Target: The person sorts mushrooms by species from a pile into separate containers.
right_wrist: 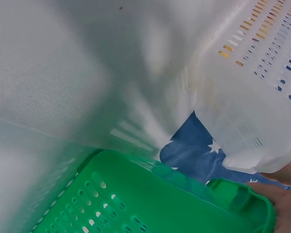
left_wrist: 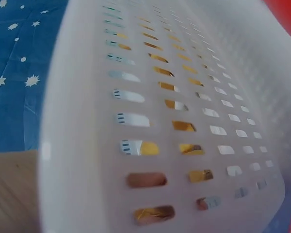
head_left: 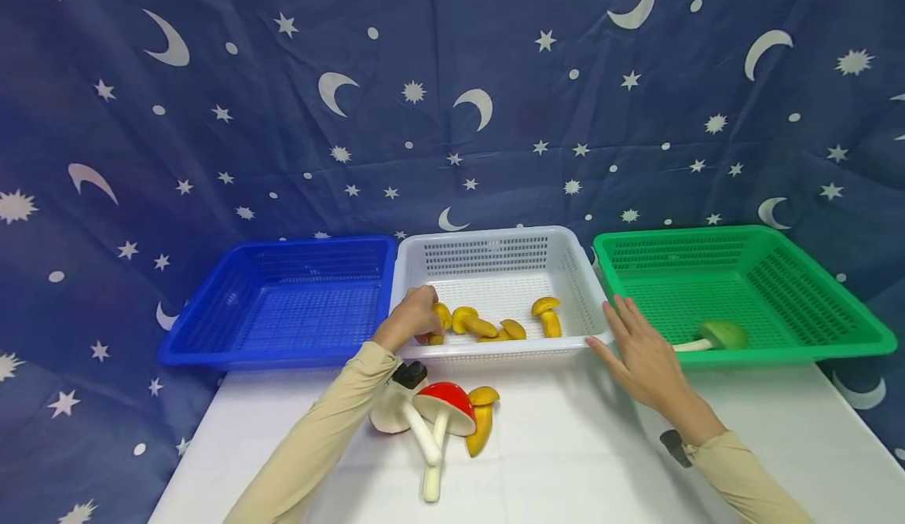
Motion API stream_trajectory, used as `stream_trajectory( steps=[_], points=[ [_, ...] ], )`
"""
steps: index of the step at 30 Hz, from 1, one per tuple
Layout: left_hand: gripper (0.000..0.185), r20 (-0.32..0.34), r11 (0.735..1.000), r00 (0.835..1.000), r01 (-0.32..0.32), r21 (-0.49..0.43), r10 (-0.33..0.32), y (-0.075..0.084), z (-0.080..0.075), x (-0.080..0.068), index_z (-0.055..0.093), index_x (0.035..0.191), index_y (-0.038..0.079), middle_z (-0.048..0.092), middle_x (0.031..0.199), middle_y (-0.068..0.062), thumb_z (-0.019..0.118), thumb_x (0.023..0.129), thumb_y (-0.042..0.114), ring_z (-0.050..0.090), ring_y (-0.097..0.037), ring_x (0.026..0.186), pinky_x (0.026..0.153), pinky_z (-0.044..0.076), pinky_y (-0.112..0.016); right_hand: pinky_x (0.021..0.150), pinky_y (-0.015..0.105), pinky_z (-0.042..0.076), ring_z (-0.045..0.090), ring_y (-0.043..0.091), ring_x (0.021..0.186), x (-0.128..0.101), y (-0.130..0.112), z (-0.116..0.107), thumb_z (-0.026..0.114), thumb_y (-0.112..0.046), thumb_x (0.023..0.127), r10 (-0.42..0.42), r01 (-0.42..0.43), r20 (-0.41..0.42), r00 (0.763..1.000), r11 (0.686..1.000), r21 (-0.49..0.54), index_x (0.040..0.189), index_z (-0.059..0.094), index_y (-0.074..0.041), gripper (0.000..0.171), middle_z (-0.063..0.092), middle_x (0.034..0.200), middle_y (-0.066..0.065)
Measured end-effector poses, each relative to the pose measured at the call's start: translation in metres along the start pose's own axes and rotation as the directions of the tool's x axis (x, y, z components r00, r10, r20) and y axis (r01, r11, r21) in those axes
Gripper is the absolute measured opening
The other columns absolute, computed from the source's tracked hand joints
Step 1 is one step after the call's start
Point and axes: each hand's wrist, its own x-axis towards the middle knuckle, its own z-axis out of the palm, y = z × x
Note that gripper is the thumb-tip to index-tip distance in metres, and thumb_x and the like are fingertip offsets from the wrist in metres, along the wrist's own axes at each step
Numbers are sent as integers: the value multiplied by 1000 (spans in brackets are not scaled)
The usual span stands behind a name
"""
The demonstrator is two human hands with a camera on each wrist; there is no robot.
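My left hand point(head_left: 417, 316) reaches over the front left rim of the white basket point(head_left: 495, 235) and its curled fingers grip a yellow mushroom point(head_left: 442, 316). Several more yellow mushrooms point(head_left: 475, 322) lie on the basket floor. My right hand point(head_left: 632, 339) is flat with straight fingers beside the basket's front right corner, holding nothing. In the left wrist view the white basket's slotted wall point(left_wrist: 87, 145) fills the frame, with yellow showing through the slots. The right wrist view shows the white basket's corner point(right_wrist: 252, 97), the green basket point(right_wrist: 150, 194) and my fingertips point(right_wrist: 287, 194).
A blue basket point(head_left: 269, 355) stands left of the white one. The green basket point(head_left: 778, 351) on the right holds a green mushroom point(head_left: 721, 334). On the white table lie a red-capped mushroom point(head_left: 445, 406), a yellow mushroom point(head_left: 481, 426) and a pale one point(head_left: 389, 418).
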Motion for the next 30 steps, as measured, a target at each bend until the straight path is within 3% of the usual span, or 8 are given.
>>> stream_trajectory(
  steps=[4,8,11,15,19,22,26,30],
  points=[
    [48,-1,1000,1000,0,6,0,-5,0,-1,55,110,-11,55,100,-26,76,67,-6,62,-25,48,47,53,-31,102,59,29,23,42,137,3,-4,0,52,-46,94,12,-13,20,1000,1000,21,140,38,6,71,31,146,28],
    [33,-18,997,1000,-15,74,16,-5,-1,-4,58,97,-9,53,96,-23,75,69,-3,61,-24,54,47,50,-28,102,59,29,24,43,136,5,-6,0,52,-46,94,18,-19,36,999,999,29,140,38,7,72,31,146,29],
    [30,-25,990,999,-43,134,47,-3,-3,-7,60,95,-7,56,94,-19,76,72,5,58,-24,72,61,51,-31,103,60,27,22,44,137,6,-7,-3,50,-45,95,22,-25,60,998,999,46,140,37,8,71,29,146,30],
    [38,-7,981,995,-94,168,97,1,-6,-12,63,105,-6,62,103,-16,77,76,14,54,-27,96,85,48,-38,103,62,25,22,47,136,10,-5,-7,45,-39,98,26,-32,86,996,997,70,138,38,10,63,29,146,31],
    [39,26,978,991,-131,164,129,7,-10,-23,64,110,-4,63,111,-15,74,80,18,50,-30,110,92,45,-41,102,63,26,24,50,133,18,-2,-6,42,-34,100,18,-24,78,997,997,76,136,39,12,58,30,143,34],
    [37,34,976,985,-174,128,171,11,-11,-35,63,112,-4,63,114,-18,72,83,18,52,-32,111,92,46,-41,102,63,26,24,51,133,24,-1,-4,42,-35,100,19,-25,78,997,997,70,137,38,12,60,30,143,35],
    [33,0,954,959,-283,97,284,17,-6,-52,64,110,-5,64,107,-18,71,83,14,59,-31,100,87,49,-39,103,62,26,24,50,133,28,1,0,41,-37,100,22,-26,76,997,998,59,138,37,11,61,29,144,34],
    [28,-59,908,908,-408,89,414,24,0,-71,67,106,-2,64,97,-11,72,82,10,59,-26,91,81,50,-36,103,60,26,26,50,132,29,4,2,42,-36,100,2,-5,62,998,999,43,138,39,11,60,32,143,33]
  ],
)
